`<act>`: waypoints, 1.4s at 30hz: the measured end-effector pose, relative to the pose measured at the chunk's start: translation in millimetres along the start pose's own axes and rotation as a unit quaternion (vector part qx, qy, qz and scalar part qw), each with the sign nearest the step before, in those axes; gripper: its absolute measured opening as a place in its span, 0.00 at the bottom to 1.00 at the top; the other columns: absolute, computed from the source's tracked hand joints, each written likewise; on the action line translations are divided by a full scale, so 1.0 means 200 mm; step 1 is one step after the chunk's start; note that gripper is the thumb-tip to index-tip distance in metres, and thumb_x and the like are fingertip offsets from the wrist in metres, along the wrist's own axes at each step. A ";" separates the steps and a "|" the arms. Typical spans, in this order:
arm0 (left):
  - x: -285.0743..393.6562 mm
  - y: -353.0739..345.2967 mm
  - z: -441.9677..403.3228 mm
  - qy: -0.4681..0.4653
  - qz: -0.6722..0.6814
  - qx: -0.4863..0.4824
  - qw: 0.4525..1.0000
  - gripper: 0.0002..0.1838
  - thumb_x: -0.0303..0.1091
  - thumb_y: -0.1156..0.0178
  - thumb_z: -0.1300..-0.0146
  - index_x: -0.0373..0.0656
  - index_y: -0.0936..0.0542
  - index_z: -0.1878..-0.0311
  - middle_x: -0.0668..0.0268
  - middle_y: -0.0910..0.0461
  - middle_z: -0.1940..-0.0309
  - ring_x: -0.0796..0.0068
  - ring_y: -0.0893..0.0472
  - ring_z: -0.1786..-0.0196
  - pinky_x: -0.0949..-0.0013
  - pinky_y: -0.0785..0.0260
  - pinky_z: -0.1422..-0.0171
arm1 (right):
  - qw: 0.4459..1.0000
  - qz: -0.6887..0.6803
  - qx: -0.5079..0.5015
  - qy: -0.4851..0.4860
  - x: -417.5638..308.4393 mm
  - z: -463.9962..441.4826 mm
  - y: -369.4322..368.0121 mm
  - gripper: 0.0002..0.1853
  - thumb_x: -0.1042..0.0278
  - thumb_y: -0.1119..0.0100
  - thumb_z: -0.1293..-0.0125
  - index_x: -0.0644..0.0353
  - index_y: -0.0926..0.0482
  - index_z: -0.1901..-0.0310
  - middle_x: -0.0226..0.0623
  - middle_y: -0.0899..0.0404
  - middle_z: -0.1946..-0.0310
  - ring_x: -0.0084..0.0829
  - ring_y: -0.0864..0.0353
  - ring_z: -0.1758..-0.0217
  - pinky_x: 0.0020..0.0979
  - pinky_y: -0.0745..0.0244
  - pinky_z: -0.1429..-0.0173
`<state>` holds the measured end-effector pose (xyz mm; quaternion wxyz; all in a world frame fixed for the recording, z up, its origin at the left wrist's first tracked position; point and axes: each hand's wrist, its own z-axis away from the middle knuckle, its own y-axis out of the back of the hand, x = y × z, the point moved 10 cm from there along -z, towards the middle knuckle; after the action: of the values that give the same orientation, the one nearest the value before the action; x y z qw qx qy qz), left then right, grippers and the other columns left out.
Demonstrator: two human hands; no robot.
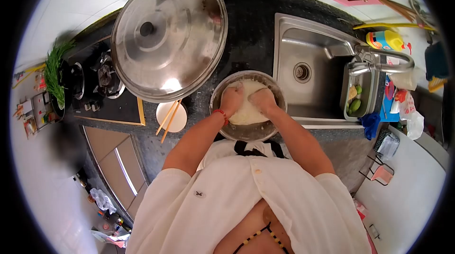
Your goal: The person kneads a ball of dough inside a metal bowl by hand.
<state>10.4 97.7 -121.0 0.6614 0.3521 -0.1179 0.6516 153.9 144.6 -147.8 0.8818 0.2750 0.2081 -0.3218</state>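
A pale, soft mass of dough (247,113) fills much of a round metal bowl (246,133) at the counter's front edge, against my body. My left hand (232,99), with a red bracelet at the wrist, is curled into a fist and pushes into the dough on its left side. On the right side of the same dough, my right hand (262,101) presses in with bent fingers. The fingertips of both hands are partly hidden. Left of the metal bowl stands a small white bowl (178,124) with a pair of chopsticks (169,120) across it.
A large metal lid (166,59) covers much of the view at upper left. The stove (90,88) lies beyond it, beside green leafy stalks (55,78). To the right are the steel sink (313,95), its faucet (403,60) and a basin (372,104) holding green vegetables.
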 end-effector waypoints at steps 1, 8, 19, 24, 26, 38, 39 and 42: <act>0.03 0.01 0.00 -0.028 -0.020 0.012 0.999 0.32 0.51 0.56 0.31 0.27 0.23 0.76 0.42 0.26 0.81 0.44 0.24 0.75 0.53 0.32 0.64 | 0.998 -0.012 -0.033 -0.049 0.03 -0.01 -0.02 0.13 0.65 0.41 0.52 0.70 0.19 0.71 0.44 0.21 0.76 0.35 0.20 0.73 0.39 0.27 0.71; 0.08 -0.02 -0.07 -0.096 -0.022 0.018 0.995 0.31 0.50 0.54 0.32 0.28 0.24 0.76 0.43 0.28 0.82 0.48 0.24 0.75 0.54 0.34 0.63 | 0.995 0.052 -0.037 -0.076 -0.14 -0.02 0.03 0.11 0.68 0.42 0.48 0.70 0.22 0.79 0.40 0.26 0.84 0.31 0.27 0.84 0.36 0.34 0.82; 0.05 0.01 0.15 -0.117 0.043 -0.035 0.992 0.26 0.45 0.50 0.35 0.26 0.23 0.73 0.44 0.25 0.81 0.54 0.21 0.75 0.57 0.32 0.66 | 0.995 -0.055 0.012 0.081 -0.19 0.30 0.15 0.10 0.69 0.42 0.55 0.68 0.26 0.83 0.38 0.29 0.86 0.28 0.30 0.85 0.33 0.38 0.81; -0.12 -0.21 0.25 0.085 0.002 -0.209 0.974 0.20 0.42 0.44 0.43 0.29 0.21 0.68 0.58 0.24 0.82 0.64 0.26 0.81 0.62 0.36 0.75 | 0.994 0.113 0.013 0.002 0.03 0.24 0.09 0.15 0.65 0.38 0.56 0.73 0.21 0.75 0.49 0.21 0.79 0.37 0.20 0.74 0.37 0.27 0.67; -0.17 -0.26 0.26 0.108 0.053 -0.210 0.970 0.18 0.43 0.43 0.44 0.33 0.22 0.70 0.63 0.29 0.85 0.69 0.32 0.86 0.64 0.43 0.81 | 0.987 0.158 -0.024 -0.027 0.09 0.23 0.03 0.16 0.64 0.37 0.56 0.73 0.20 0.73 0.53 0.20 0.75 0.41 0.17 0.69 0.37 0.25 0.61; -0.19 -0.28 0.16 -0.051 -0.164 -0.284 0.943 0.23 0.44 0.43 0.43 0.25 0.22 0.68 0.46 0.23 0.80 0.59 0.21 0.77 0.60 0.30 0.66 | 0.934 0.315 -0.166 0.043 -0.01 0.15 -0.09 0.18 0.59 0.43 0.51 0.69 0.17 0.68 0.57 0.19 0.66 0.51 0.20 0.56 0.38 0.27 0.49; -0.19 -0.28 0.16 -0.056 -0.157 -0.279 0.946 0.23 0.44 0.43 0.44 0.25 0.22 0.69 0.45 0.22 0.79 0.58 0.21 0.75 0.60 0.30 0.65 | 0.942 0.295 -0.152 0.053 -0.02 0.15 -0.08 0.18 0.61 0.43 0.53 0.70 0.17 0.69 0.59 0.20 0.66 0.51 0.19 0.57 0.39 0.26 0.50; -0.18 -0.25 0.15 -0.087 -0.147 -0.247 0.954 0.22 0.43 0.41 0.44 0.25 0.22 0.70 0.44 0.21 0.77 0.57 0.20 0.71 0.60 0.30 0.62 | 0.952 0.267 -0.115 0.097 -0.08 0.16 -0.07 0.17 0.64 0.42 0.57 0.71 0.18 0.70 0.62 0.21 0.68 0.51 0.19 0.58 0.39 0.26 0.51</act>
<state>61.9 56.0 -136.8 0.8038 0.2460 -0.2789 0.4643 139.5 122.9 -119.9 0.9368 0.2472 0.2469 -0.0202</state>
